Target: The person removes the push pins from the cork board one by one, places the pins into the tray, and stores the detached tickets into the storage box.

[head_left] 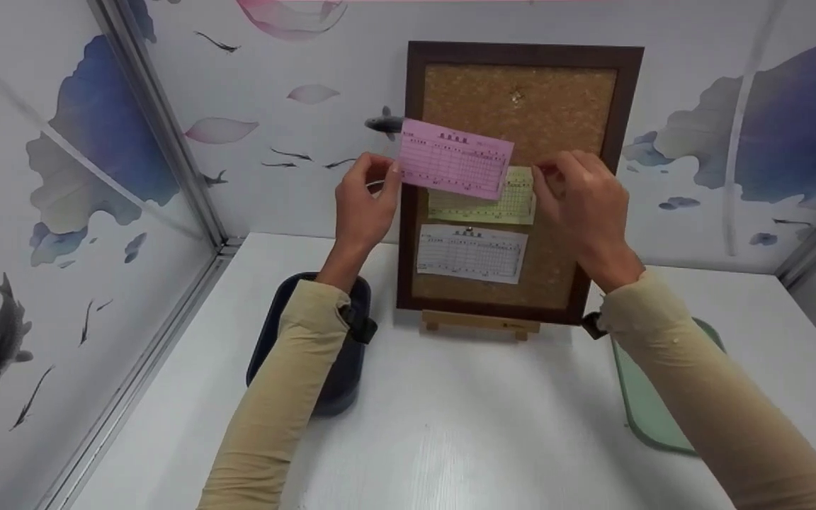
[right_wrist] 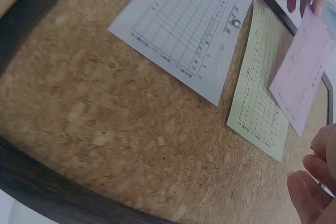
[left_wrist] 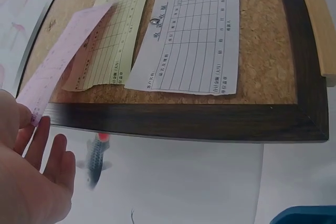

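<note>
Head view: dim, even, cool indoor light, source out of frame. White tabletop (head_left: 436, 439) shows soft sheen low centre, diffuse shadow under wooden easel (head_left: 479, 322) and to its right. Print on pink slip (head_left: 454, 159) soft, too small to read. Left wrist view: somewhat brighter; print on white slip (left_wrist: 194, 35) fairly crisp, pink slip pale. Right wrist view: hazy, low contrast; cork grain smeared, metal pushpin (right_wrist: 236, 23) glinting, dark wooden frame (right_wrist: 52, 192) bowed by lens near edge.
</note>
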### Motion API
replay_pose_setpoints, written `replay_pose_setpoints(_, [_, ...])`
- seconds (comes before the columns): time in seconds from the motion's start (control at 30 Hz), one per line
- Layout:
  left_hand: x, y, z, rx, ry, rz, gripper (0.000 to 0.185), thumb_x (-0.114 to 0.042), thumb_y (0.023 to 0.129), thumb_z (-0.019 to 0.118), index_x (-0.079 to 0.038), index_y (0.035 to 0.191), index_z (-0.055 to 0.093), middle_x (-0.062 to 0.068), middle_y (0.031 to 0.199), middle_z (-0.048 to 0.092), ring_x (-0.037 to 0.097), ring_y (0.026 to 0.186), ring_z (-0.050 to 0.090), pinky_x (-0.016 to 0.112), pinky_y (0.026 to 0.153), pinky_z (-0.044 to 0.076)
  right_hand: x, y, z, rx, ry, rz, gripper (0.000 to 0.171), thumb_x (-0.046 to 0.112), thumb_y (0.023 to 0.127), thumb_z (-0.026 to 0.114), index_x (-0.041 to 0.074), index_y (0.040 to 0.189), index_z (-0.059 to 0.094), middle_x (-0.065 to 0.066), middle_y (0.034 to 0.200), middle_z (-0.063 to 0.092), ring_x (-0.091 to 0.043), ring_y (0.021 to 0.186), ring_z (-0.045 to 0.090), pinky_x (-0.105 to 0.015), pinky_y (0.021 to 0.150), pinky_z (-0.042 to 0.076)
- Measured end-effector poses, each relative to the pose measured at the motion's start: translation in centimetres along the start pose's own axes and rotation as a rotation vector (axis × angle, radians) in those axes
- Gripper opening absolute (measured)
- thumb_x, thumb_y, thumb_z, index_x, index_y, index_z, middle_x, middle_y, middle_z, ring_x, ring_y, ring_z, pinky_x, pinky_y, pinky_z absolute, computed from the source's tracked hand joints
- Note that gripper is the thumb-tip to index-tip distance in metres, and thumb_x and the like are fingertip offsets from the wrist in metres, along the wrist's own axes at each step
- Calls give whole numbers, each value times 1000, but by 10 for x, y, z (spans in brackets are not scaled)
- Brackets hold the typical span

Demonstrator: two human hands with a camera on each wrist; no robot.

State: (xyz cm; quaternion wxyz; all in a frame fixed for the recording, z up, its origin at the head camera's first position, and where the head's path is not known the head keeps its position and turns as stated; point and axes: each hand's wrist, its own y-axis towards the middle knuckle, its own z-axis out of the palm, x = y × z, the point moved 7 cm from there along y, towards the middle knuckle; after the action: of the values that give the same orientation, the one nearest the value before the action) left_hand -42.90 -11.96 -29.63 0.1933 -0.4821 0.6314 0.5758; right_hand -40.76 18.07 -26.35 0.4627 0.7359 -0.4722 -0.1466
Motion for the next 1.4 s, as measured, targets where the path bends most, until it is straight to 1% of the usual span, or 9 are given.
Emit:
replay_pose_setpoints(0.17, [-1,-11,-3,11,7,38,22,-28,112,62,-10,123,68,6,122,74,17,118,69,44,110,56,-3,-20,-15,-30,45,25,21,21,105,73,3,114,77,-17,106,77,-32,91,72,-49,77,63])
replay_pose_setpoints(0.27, [-1,-18,-2,22,2,70,22,-28,111,63,-10,122,68,5,120,74,16,116,69,43,107,56,-7,-31,-25,-56,67,53,21,20,104,74,3,116,78,-17,104,77,-32,89,70,-43,77,59])
replay_pose_setpoints(0.47, [0,-32,-5,17,13,97,21,-27,111,64,-9,120,69,5,118,75,15,112,70,38,101,57,-17,-55,-42,-108,95,104,23,23,105,72,5,116,80,-15,101,79,-30,87,72,-8,78,44])
replay_pose_setpoints(0.53, [0,-36,-7,9,11,95,21,-27,111,64,-9,120,69,5,117,75,15,111,70,39,100,58,-22,-64,-47,-136,113,125,23,24,105,73,5,116,81,-14,102,80,-29,88,73,-1,79,40])
replay_pose_setpoints(0.73, [-2,-53,-11,-7,-2,93,22,-29,111,65,-10,121,70,5,116,75,14,111,70,36,98,58,-42,-93,-62,-216,166,184,21,20,101,78,5,114,83,-15,105,82,-21,87,72,-1,80,44])
replay_pose_setpoints(0.93, [3,-75,-12,-3,-36,76,21,-28,110,65,-10,120,71,4,115,76,13,107,71,34,94,59,-62,-126,-68,-236,159,235,17,15,99,80,5,112,84,-15,104,83,17,89,61,-1,78,44])
replay_pose_setpoints(1.0, [6,-81,-13,-3,-54,69,21,-27,110,65,-10,119,72,4,114,76,13,105,71,36,93,59,-69,-136,-68,-226,154,252,17,13,98,80,4,111,83,-16,103,83,23,90,58,0,77,43])
replay_pose_setpoints(1.23, [10,-92,-21,-12,-117,27,19,-26,110,66,-10,118,72,4,108,77,18,97,74,40,87,60,-87,-163,-76,-205,166,318,13,4,96,79,-2,108,81,-22,94,82,28,83,58,2,72,42])
replay_pose_setpoints(1.4, [14,-101,-26,9,-125,3,19,-26,109,67,-11,118,73,3,109,77,21,96,75,38,85,61,-102,-181,-80,-153,165,364,14,5,96,79,0,109,82,-21,99,83,28,83,59,2,72,43])
